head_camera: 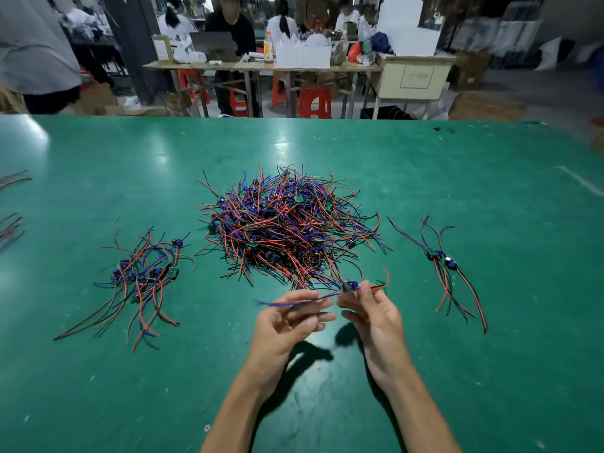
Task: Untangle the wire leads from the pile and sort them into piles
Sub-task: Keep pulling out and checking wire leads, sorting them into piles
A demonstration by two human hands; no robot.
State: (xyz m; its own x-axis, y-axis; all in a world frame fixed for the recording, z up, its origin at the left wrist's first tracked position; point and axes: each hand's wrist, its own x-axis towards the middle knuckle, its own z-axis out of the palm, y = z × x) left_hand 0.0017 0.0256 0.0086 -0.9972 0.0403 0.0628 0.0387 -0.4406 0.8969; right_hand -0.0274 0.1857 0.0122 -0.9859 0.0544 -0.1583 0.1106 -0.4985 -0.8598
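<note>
A big tangled pile (287, 223) of red, blue and black wire leads with small green boards lies mid-table. A smaller sorted pile (143, 276) sits to its left, and a few leads (441, 259) lie to its right. Just in front of the big pile I hold one wire lead (348, 286) above the table. My left hand (291, 322) pinches its blue and black wires. My right hand (372, 308) grips it beside the small blue component, with the red and black wires sticking out to the right.
The green table (490, 371) stretches wide around the piles. More wire ends (11, 204) poke in at the left edge. Behind the table's far edge are people seated at workbenches (261, 65) and red stools (315, 101).
</note>
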